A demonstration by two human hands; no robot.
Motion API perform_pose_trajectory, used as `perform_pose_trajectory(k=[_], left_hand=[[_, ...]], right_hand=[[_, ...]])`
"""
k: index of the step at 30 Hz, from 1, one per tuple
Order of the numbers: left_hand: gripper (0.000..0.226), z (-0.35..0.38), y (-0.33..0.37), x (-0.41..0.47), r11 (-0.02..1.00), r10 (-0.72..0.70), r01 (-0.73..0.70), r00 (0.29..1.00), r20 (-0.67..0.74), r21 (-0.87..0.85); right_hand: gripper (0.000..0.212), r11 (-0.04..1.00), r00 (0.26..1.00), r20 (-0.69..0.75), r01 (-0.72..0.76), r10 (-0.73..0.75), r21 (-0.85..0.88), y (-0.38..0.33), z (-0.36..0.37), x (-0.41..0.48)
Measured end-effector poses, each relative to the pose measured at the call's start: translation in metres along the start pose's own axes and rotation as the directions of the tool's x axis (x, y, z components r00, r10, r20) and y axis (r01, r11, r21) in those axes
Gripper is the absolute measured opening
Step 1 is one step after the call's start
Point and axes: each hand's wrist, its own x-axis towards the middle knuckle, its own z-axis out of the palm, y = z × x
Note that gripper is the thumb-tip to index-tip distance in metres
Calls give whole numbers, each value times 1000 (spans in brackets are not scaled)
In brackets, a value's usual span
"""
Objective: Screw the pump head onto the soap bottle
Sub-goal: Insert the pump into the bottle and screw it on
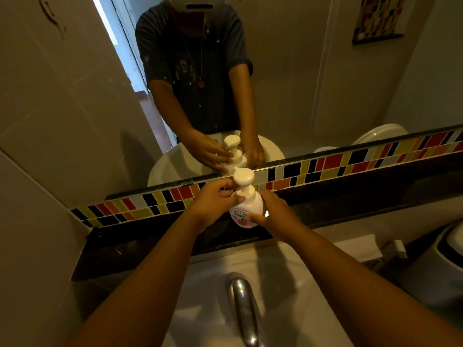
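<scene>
Your right hand grips the soap bottle upright on the dark ledge ahead, while your left hand pinches the pump head collar directly above it, aligned vertically.

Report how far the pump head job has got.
Done: the pump head already sits upright on the soap bottle. In hand: the left hand grips its collar while the right hand steadies the bottle on the dark ledge. Left: whether it is fully tightened cannot be seen.
</scene>
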Motion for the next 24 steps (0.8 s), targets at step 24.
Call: perform_pose_trajectory(k=[24], left_hand=[[52,1,-16,7,999,34,-35,998,-44,-7]], right_hand=[[70,1000,999,46,14,-14,-3,1,-4,3]])
